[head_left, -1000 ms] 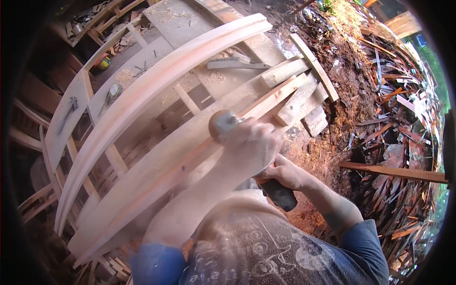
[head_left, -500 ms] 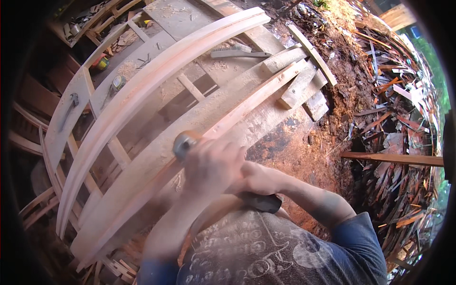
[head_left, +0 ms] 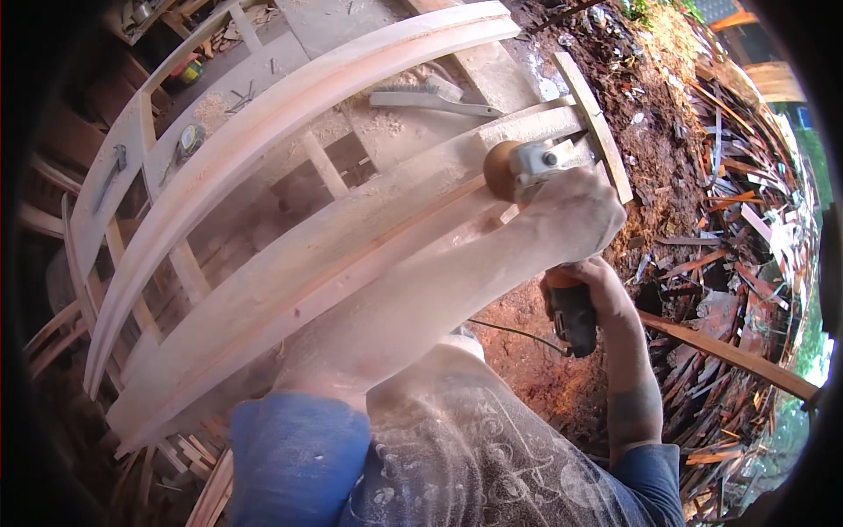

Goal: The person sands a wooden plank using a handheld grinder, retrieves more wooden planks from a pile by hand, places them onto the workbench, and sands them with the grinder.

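I hold a corded angle grinder [head_left: 536,162] with a round sanding disc against the upper right end of a long curved wooden beam [head_left: 290,290]. My left hand [head_left: 575,215] grips the front of the tool, just behind its grey head. My right hand [head_left: 588,281] is closed around the orange and black rear body [head_left: 571,312]. Its cable trails down toward my chest. A second curved beam [head_left: 263,132] lies parallel, farther from me. Both forearms and my shirt are coated in pale sawdust.
A hand brush [head_left: 435,95] and a tape measure [head_left: 189,139] lie on the dusty workbench [head_left: 263,66] behind the beams. A narrow wooden strip [head_left: 597,123] crosses the beam ends. Piles of wood offcuts [head_left: 729,220] and reddish sawdust cover the ground at right.
The grinder and both hands have swept up and to the right along the near beam, from its middle to its upper right end.
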A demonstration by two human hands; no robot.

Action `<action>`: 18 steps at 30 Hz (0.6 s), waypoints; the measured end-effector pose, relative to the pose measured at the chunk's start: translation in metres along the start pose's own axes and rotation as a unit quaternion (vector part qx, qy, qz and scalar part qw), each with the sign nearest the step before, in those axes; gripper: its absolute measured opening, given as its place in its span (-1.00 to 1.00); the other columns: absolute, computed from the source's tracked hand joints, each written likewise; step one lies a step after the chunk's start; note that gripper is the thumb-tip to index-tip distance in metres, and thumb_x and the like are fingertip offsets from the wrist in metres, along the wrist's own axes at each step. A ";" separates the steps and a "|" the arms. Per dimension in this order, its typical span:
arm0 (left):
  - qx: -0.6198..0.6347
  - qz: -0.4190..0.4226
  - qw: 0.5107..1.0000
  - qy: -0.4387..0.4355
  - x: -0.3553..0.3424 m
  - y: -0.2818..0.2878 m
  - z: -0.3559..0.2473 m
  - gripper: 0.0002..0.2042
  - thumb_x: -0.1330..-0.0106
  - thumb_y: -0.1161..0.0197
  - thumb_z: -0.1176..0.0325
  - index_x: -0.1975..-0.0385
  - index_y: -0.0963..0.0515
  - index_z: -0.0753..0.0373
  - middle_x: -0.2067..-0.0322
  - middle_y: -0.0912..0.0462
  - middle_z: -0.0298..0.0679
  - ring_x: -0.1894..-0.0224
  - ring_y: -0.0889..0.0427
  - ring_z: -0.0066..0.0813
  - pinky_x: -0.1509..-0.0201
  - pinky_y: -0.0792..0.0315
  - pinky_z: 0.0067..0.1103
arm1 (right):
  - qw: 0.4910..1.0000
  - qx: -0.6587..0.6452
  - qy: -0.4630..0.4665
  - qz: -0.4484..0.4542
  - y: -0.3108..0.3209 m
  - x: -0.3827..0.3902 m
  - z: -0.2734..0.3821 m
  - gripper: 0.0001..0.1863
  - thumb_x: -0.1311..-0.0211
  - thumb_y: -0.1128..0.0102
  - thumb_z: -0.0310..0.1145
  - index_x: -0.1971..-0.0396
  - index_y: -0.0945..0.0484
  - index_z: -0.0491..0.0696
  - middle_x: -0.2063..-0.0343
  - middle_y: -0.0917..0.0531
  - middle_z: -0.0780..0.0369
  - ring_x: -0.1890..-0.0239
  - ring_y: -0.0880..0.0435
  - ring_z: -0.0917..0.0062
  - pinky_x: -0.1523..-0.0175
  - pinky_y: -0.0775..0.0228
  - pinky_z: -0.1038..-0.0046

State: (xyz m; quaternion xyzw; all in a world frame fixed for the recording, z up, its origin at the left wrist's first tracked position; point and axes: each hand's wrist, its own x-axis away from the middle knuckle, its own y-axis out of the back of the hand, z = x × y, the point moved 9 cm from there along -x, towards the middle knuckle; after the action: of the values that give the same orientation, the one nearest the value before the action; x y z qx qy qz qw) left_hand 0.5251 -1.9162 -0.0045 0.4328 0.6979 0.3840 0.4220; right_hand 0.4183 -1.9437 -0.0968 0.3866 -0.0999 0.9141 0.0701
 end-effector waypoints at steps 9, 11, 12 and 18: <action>0.055 -0.061 0.995 -0.050 -0.099 -0.022 -0.001 -0.83 -0.18 -0.26 0.31 0.53 -0.78 0.15 0.48 -0.80 -0.16 0.34 -0.83 -0.27 0.21 -0.70 -0.40 | 0.994 -0.031 0.018 -0.106 0.098 -0.015 0.024 -0.51 -0.32 -0.31 -0.03 0.03 -0.52 -0.15 0.41 -0.69 0.10 0.54 -0.70 0.34 0.45 -0.61 0.32; 0.045 -0.068 0.995 -0.049 -0.107 -0.029 -0.002 -0.81 -0.21 -0.23 0.31 0.53 -0.78 0.13 0.47 -0.80 -0.17 0.33 -0.84 -0.27 0.20 -0.70 -0.39 | 0.990 -0.046 0.022 -0.132 0.099 -0.013 0.029 -0.48 -0.34 -0.19 0.01 0.06 -0.57 -0.21 0.38 -0.73 0.05 0.53 -0.72 0.29 0.42 -0.64 0.26; 0.037 -0.058 0.996 -0.050 -0.110 -0.029 -0.004 -0.79 -0.26 -0.20 0.29 0.45 -0.80 0.10 0.39 -0.82 -0.20 0.25 -0.83 -0.30 0.14 -0.68 -0.38 | 0.987 -0.066 0.014 -0.144 0.098 -0.011 0.029 -0.53 -0.35 -0.22 0.00 0.09 -0.55 -0.16 0.42 -0.70 0.09 0.55 -0.70 0.34 0.44 -0.62 0.30; 0.038 -0.010 0.999 0.012 -0.015 -0.003 -0.007 -0.82 -0.24 -0.25 0.27 0.45 -0.80 0.10 0.36 -0.83 -0.22 0.26 -0.83 -0.34 0.14 -0.67 -0.40 | 0.998 0.018 0.010 -0.064 0.019 0.005 0.000 -0.54 -0.35 -0.23 -0.03 0.22 -0.57 -0.21 0.50 -0.68 0.09 0.59 -0.69 0.35 0.49 -0.59 0.32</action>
State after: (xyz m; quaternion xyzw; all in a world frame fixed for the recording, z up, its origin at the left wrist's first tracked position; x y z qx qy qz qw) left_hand 0.5219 -1.9322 -0.0009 0.4373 0.7213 0.3577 0.4006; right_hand 0.4110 -1.9618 -0.0951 0.3842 -0.0578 0.9133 0.1224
